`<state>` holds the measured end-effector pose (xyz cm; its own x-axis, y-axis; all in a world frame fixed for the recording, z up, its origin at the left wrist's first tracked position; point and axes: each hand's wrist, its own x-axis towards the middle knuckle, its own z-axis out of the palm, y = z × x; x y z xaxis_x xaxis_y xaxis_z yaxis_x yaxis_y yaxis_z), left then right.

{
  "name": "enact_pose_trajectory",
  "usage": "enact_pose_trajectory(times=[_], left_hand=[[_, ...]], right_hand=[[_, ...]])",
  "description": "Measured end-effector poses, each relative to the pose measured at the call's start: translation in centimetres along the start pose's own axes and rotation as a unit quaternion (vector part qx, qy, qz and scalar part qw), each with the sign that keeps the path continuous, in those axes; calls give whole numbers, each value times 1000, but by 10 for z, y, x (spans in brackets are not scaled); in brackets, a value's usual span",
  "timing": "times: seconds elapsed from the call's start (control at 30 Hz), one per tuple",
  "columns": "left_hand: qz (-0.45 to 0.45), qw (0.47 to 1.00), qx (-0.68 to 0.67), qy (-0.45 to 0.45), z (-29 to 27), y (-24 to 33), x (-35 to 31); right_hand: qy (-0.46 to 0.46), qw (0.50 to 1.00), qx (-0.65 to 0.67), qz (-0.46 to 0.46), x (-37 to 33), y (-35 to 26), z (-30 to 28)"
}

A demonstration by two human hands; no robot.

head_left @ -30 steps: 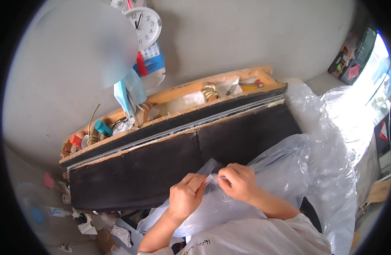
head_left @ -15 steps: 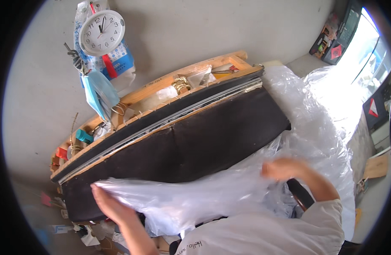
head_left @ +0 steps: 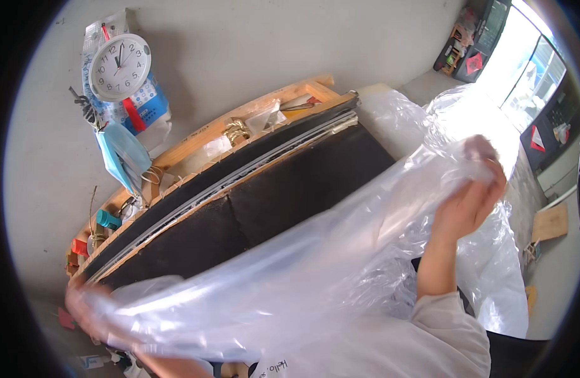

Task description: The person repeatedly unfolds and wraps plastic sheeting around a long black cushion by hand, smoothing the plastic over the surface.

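A clear plastic sheet (head_left: 284,277) is stretched across in front of me, slanting up from left to right. My left hand (head_left: 87,309), blurred by motion, grips its left end beyond the near left corner of a dark work surface (head_left: 290,192). Higher up at the right, my right hand (head_left: 466,205) is closed on the other end, the fingers partly seen through the plastic. The sheet covers the near part of the dark surface.
Behind the dark surface runs a wooden tray (head_left: 195,142) with gold cord (head_left: 237,130) and a teal cylinder (head_left: 107,219). A clock (head_left: 121,67) and face masks (head_left: 123,154) hang on the wall. More crumpled plastic (head_left: 491,264) lies at the right.
My right hand has moved up and right, pulling the plastic tight and higher. My left hand has shifted left and down with its end. The sheet now covers more of the dark surface.
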<state>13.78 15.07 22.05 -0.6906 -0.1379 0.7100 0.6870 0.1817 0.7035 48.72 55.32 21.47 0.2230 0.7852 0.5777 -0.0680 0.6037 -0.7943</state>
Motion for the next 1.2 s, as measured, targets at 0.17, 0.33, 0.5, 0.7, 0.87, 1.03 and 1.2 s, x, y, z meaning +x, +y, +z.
enact_pose_trajectory(times=[0.17,0.33,0.5,0.7,0.87,1.03,1.2], left_hand=[[-260,965,-29,7,23,-103,-97],[-135,923,348,-89,-181,-196,-61],[60,771,626,-99,-173,-132,-23],[-268,939,200,84,-140,-245,31],[-186,822,529,-94,-152,-240,2],[-121,915,383,-31,-151,-242,-9],[-130,893,431,-5,-89,-206,-1]], right_hand=[[-473,739,-292,-382,-19,44,78],[-523,722,-379,-250,-30,112,25],[-505,770,-389,35,-29,119,29],[-319,718,-561,-260,-9,181,27],[-508,518,-688,27,-9,104,31],[-401,700,-584,-86,14,193,73],[-485,857,-173,13,-19,86,138]])
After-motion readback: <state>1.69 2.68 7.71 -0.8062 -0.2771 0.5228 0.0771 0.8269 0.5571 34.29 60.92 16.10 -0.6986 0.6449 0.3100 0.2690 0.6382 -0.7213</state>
